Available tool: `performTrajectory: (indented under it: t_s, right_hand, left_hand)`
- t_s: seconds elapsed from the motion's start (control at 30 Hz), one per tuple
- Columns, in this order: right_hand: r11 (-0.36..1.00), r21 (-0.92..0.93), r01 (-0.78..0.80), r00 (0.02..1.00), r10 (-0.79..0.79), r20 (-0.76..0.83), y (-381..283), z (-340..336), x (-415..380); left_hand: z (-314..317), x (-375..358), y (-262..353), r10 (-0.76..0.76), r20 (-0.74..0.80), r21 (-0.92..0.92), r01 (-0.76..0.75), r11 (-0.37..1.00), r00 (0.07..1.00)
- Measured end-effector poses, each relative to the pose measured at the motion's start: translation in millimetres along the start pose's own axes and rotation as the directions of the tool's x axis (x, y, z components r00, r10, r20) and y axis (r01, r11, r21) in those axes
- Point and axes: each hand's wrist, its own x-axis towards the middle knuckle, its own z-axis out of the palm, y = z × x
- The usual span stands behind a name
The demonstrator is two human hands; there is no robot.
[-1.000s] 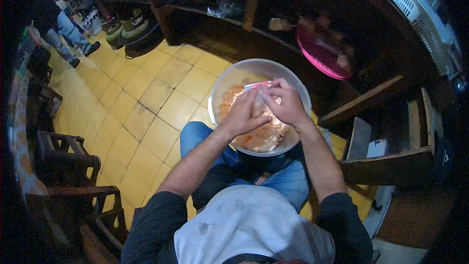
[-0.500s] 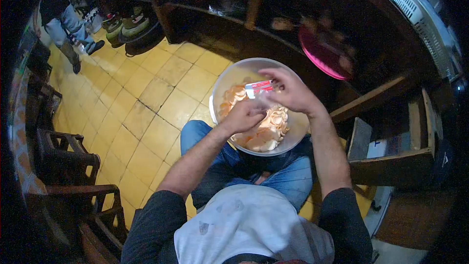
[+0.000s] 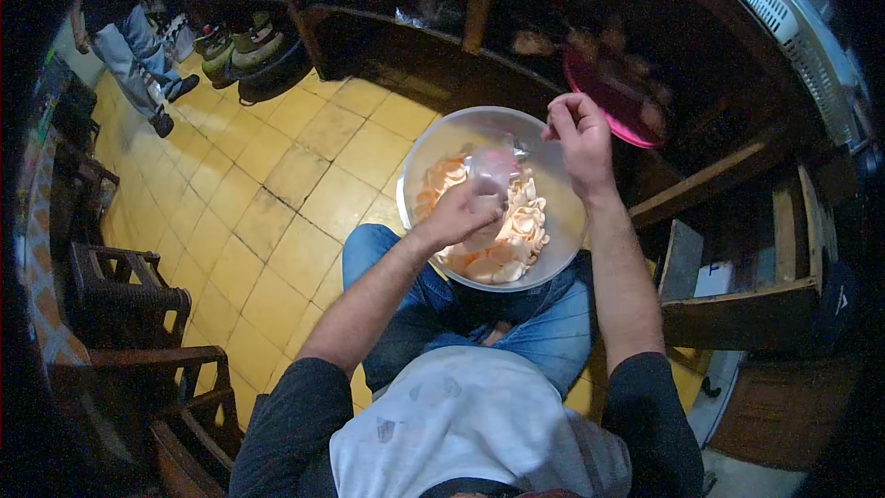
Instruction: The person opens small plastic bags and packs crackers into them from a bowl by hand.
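Plainly, the left hand (image 3: 464, 213) is closed on a clear plastic bag (image 3: 496, 166) with blurred red print, which spreads out beyond its knuckles over the middle of a big translucent tub (image 3: 564, 207). The right hand (image 3: 583, 140) is raised at the tub's far right rim, apart from the bag, its fingers curled in toward the thumb; whether something small is pinched there, I cannot tell.

The tub rests at the lap, between the knees of the blue jeans (image 3: 376, 267). Loose pale-orange, thin, rounded pieces (image 3: 525, 232) are heaped in it, some of them behind the bag and the left hand. Beyond the right hand, a bright pink tray (image 3: 634, 135) carries brownish lumps, too dim to make out.

Yellow square tiles (image 3: 295, 161) cover the floor, with dark joints between them. To the left are a dark stool (image 3: 129, 288) and, nearer, a dark armchair (image 3: 152, 360). Dark wooden shelving (image 3: 710, 186) runs along the far and right sides, with a pale slotted basket (image 3: 772, 5) at far right. At far left, another person (image 3: 124, 51) stands in light trousers and dark shoes.
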Motion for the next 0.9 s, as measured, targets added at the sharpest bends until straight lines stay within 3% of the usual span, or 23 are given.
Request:
performTrajectory:
  t_s: [0.03,0.07,0.1,0.17,0.23,0.27,0.3,0.37,0.4,0.43,0.5,0.6,0.63,0.67,0.7,0.73,0.77,0.83,0.9]
  right_hand:
    - [1.0,-0.001,0.002,1.0,-0.002,-0.002,-6,3,-6]
    - [0.947,-0.217,0.236,0.969,-0.213,0.125,-13,6,-15]
    - [0.865,-0.341,0.367,0.924,-0.297,0.24,-16,9,-17]
    - [0.6,-0.487,0.635,0.771,-0.447,0.454,-22,13,-20]
    - [0.705,-0.52,0.482,0.753,-0.029,0.657,-5,14,-16]
    - [0.705,-0.52,0.483,0.754,-0.033,0.656,-1,8,-16]
    - [0.767,-0.526,0.368,0.788,0.043,0.614,-11,9,-17]
    - [0.851,-0.512,0.119,0.816,0.211,0.539,-27,12,-17]
    - [0.812,-0.422,0.404,0.773,-0.057,0.631,-20,16,-20]
    - [0.811,-0.426,0.401,0.779,-0.058,0.624,-15,17,-21]
    - [0.859,-0.461,0.224,0.908,-0.012,0.418,-13,20,-19]
    - [0.853,-0.491,0.176,0.909,0.051,0.414,-13,31,-21]
    - [0.847,-0.508,0.154,0.93,0.05,0.365,-11,33,-20]
    - [0.838,-0.536,0.104,0.966,0.043,0.255,-10,28,-18]
    - [0.837,-0.538,0.102,0.967,0.045,0.253,-6,24,-15]
    - [0.905,-0.423,0.047,0.991,0.011,0.134,5,18,-10]
    - [0.956,-0.293,0.009,1.0,-0.006,0.011,17,12,-6]
    - [0.975,-0.222,0.008,0.999,-0.016,-0.033,42,-1,-8]
    - [0.981,-0.109,-0.163,0.986,0.16,-0.033,52,-6,-22]
  left_hand:
    - [-1,-2,12,-0.098,0.015,-0.157,0.099,0.983,0.995]
    - [-2,-3,19,-0.19,0.045,-0.307,0.195,0.932,0.981]
    - [-5,0,15,-0.188,0.044,-0.306,0.193,0.932,0.981]
    - [-5,3,4,-0.044,0.176,-0.216,0.082,0.973,0.983]
    - [-1,-1,13,-0.036,0.135,-0.295,0.075,0.953,0.99]
    - [-1,-2,16,-0.029,0.078,-0.37,0.056,0.927,0.997]
    - [-3,-1,14,-0.028,0.073,-0.368,0.053,0.928,0.997]
    - [-11,2,6,-0.122,0.009,-0.692,0.094,0.715,0.992]
    - [-13,5,13,-0.003,-0.019,-0.638,-0.01,0.77,1.0]
    - [-11,7,13,-0.001,-0.01,-0.637,-0.006,0.771,1.0]
    - [-6,11,20,-0.024,-0.004,-0.375,0.021,0.927,1.0]
    - [5,19,40,-0.049,0.039,-0.226,0.056,0.973,0.998]
    - [4,20,38,-0.048,0.043,-0.225,0.056,0.973,0.998]
    - [4,24,34,-0.099,0.112,-0.394,0.136,0.909,0.989]
    - [4,26,31,-0.138,0.188,-0.545,0.22,0.809,0.972]
    - [2,26,32,-0.151,0.169,-0.624,0.224,0.748,0.974]
    - [-1,26,30,-0.154,0.169,-0.627,0.226,0.746,0.974]
    - [-9,24,21,-0.159,0.068,-0.628,0.166,0.76,0.985]
    - [-14,22,9,-0.141,0.045,-0.658,0.136,0.741,0.989]
